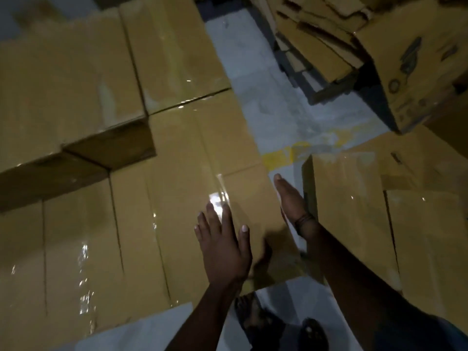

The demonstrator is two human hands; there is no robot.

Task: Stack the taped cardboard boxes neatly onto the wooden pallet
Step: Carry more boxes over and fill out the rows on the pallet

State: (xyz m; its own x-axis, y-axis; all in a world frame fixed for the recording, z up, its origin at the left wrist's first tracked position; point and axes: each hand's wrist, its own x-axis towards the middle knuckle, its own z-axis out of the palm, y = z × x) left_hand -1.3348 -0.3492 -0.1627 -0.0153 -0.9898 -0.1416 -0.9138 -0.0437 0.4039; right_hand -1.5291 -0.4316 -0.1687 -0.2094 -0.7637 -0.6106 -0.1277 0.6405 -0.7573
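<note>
- Your left hand (224,245) lies flat on top of the taped box (187,198), fingers straight and spread, gripping nothing.
- Your right hand (291,201) stands edge-on at that box's right side, fingers straight and together, holding nothing.
- The box sits in the stack's lower layer, with the higher boxes (71,97) at upper left.
- A separate box (349,211) stands just right of your right hand.

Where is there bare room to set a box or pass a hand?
Bare floor runs between the stacked boxes and the flattened cardboard pile. Nearer, it narrows beside the loose box, where the right hand fills the gap.
</note>
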